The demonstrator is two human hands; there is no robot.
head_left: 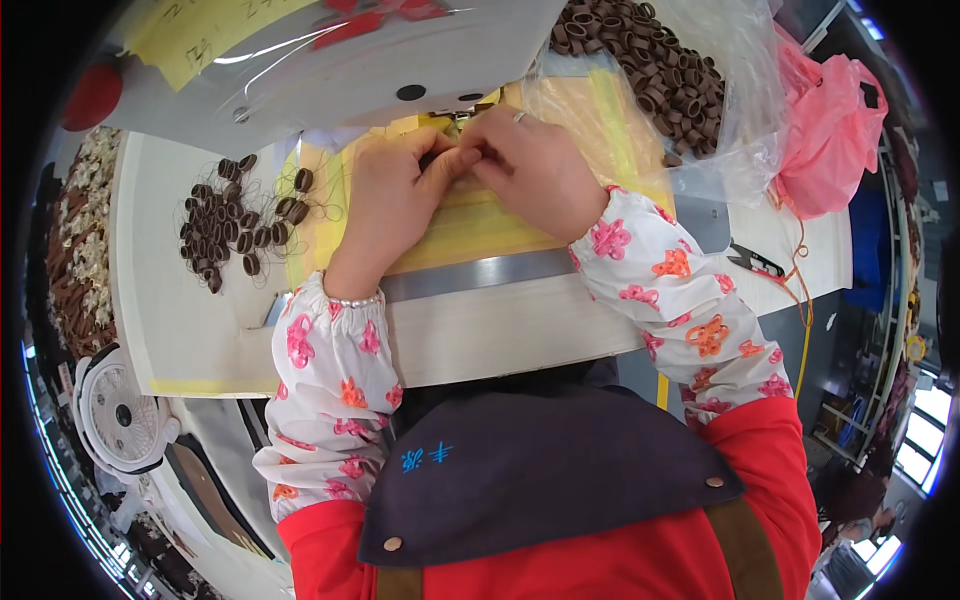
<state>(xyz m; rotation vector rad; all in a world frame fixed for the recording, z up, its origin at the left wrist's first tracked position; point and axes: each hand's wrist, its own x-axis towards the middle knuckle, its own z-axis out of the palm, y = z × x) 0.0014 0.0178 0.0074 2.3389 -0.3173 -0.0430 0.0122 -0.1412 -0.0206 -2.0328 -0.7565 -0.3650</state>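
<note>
At the sewing machine's presser foot (461,117), my two hands meet with the fingertips almost touching. My left hand (388,195) is closed in a pinch, thumb pointing toward the right hand. Opposite it, my right hand (548,172) has its fingers curled and pressed together. Whatever lies between the fingertips is hidden or too small to make out. Left of my left hand lies a cluster of small brown loops (215,228) with loose dark threads trailing from them. A bigger heap of brown loops (680,85) sits to the far right, on clear plastic.
The white sewing machine (360,75) overhangs the far side. A clear plastic bag (748,70) and a pink bag (830,130) are at the right, with black thread snips (757,262) and an orange cord (801,255) nearby. A white fan (118,412) stands at the lower left.
</note>
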